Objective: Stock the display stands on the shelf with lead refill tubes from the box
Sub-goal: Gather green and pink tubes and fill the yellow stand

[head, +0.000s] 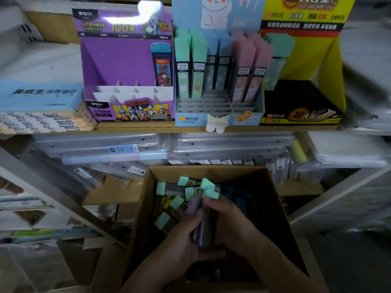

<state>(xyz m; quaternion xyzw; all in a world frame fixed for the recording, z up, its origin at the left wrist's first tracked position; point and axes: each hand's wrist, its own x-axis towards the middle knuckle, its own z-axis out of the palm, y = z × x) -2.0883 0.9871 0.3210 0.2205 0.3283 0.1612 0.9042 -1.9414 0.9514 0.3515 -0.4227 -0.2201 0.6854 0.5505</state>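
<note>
Both the left hand (186, 235) and right hand (228, 225) grasp a bundle of lead refill tubes (206, 220) over the open cardboard box (273, 199). Three display stands (127, 66) sit on the shelf (160, 128) above.

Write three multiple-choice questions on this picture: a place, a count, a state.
1. The purple stand is: A. left of the blue stand; B. right of it; C. under the shelf.
2. Tubes in the purple stand: A. none; B. one; C. five.
3. The left hand and right hand: A. hang empty; B. grip a bundle of tubes over the box; C. press the shelf.
Key: 1 A, it borders the blue stand's left side. 2 B, a single tube at its back right. 3 B, both curl round the bundle above the box.
</note>
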